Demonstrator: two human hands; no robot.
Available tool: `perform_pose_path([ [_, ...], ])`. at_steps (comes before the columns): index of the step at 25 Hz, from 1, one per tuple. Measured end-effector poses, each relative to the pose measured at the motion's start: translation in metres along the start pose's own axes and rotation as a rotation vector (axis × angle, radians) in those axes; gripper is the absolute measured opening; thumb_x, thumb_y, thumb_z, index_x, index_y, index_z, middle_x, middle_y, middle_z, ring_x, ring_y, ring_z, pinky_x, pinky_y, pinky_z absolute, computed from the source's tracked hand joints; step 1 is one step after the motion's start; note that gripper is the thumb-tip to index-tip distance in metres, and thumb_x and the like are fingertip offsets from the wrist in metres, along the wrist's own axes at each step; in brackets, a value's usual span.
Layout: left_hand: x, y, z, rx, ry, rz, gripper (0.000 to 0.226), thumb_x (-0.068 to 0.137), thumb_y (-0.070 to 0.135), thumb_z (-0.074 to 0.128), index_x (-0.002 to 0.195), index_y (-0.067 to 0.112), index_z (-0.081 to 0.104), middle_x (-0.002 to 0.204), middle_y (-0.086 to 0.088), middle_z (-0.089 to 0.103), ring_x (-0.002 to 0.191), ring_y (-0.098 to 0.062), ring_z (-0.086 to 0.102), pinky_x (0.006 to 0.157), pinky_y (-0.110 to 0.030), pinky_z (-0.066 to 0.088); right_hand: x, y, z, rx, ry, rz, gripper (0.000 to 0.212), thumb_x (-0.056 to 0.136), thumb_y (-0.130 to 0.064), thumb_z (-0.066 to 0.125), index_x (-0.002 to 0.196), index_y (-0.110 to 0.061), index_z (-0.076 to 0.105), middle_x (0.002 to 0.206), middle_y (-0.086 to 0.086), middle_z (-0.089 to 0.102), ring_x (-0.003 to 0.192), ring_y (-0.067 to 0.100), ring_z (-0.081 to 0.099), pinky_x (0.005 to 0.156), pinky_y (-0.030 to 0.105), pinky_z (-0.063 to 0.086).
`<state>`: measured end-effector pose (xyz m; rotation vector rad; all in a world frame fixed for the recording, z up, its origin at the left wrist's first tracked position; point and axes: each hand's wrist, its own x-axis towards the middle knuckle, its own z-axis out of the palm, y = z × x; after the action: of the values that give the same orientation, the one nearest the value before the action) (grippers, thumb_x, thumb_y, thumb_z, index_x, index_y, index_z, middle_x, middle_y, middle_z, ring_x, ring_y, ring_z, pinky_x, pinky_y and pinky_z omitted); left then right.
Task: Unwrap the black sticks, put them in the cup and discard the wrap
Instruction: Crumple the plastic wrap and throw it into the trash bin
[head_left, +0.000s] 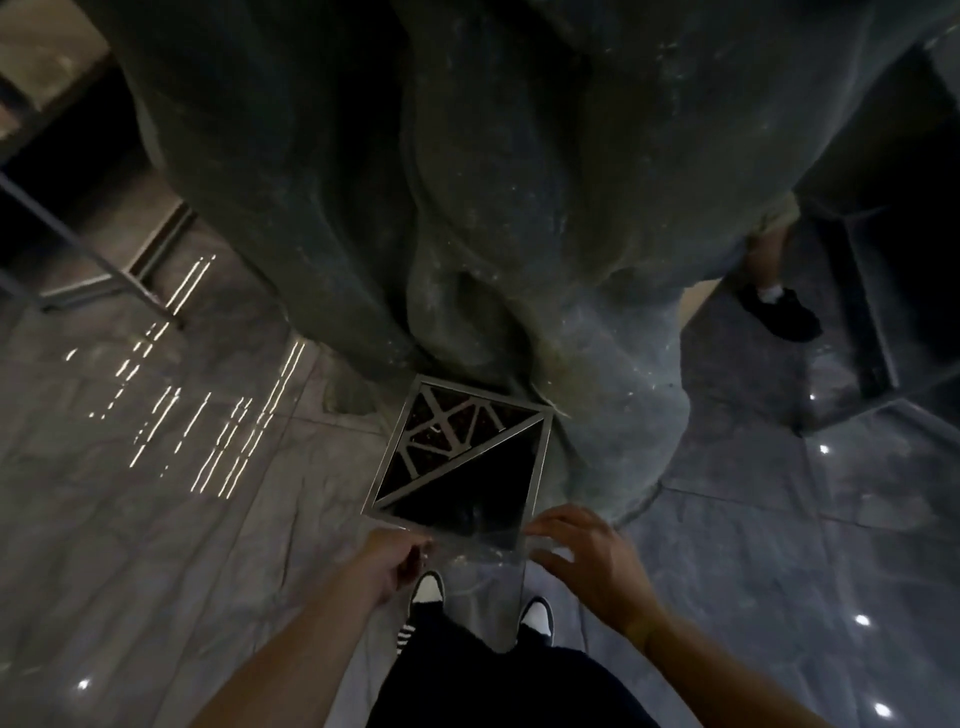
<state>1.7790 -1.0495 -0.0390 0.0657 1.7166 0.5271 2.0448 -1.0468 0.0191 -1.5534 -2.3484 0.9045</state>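
The person stood at a square metal bin (470, 452) on the glossy tiled floor (156, 519), against the base of a big dark column (467, 182). Both hands hung at its near edge. The left hand (392, 564) was curled, fingers narrow, maybe pinching something small and dark, but the blur made it impossible to tell what. The right hand (592, 556) was spread wide and held nothing. A faint clear sheet seemed to stretch between the hands over the bin's near side; it could have been the wrap, though I could not be sure. No black sticks or cup were in view. By my judgement this was the discard step, near the end, with the wrap not yet clearly dropped into the bin's open dark half
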Motion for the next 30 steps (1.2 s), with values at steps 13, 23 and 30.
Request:
perform_pose_path([
  [13, -0.015, 0.005, -0.029, 0.886, -0.173, 0.854, 0.043, 0.081, 0.015, 0.069, 0.121, 0.028, 0.062, 0.119, 0.011, 0.047, 0.09, -0.003, 0.058, 0.08, -0.018, 0.051, 0.05, 0.014, 0.038, 0.158, -0.021, 0.277, 0.014, 0.09, -0.03, 0.061, 0.094, -0.036, 0.073, 0.097, -0.01, 0.075, 0.083, 0.002, 0.067, 0.069, 0.02, 0.054],
  [23, 0.023, 0.007, -0.012, 1.282, 0.001, 0.895, 0.023, 0.09, 0.031, 0.053, 0.109, 0.023, 0.061, 0.116, 0.004, 0.055, 0.098, -0.019, 0.063, 0.081, -0.035, 0.052, 0.046, 0.022, 0.067, -0.051, -0.197, 0.251, 0.026, 0.093, -0.037, 0.052, 0.116, -0.034, 0.064, 0.122, -0.007, 0.067, 0.105, 0.012, 0.063, 0.079, 0.029, 0.051],
  [30, 0.032, -0.012, -0.01, 1.315, -0.004, 0.828, 0.051, 0.083, 0.032, 0.058, 0.133, 0.032, 0.046, 0.139, 0.009, 0.039, 0.11, -0.022, 0.061, 0.085, -0.033, 0.049, 0.044, 0.025, 0.066, -0.121, -0.295, 0.211, 0.041, 0.092, -0.037, 0.053, 0.132, -0.032, 0.052, 0.138, -0.007, 0.056, 0.122, 0.012, 0.053, 0.096, 0.03, 0.047],
])
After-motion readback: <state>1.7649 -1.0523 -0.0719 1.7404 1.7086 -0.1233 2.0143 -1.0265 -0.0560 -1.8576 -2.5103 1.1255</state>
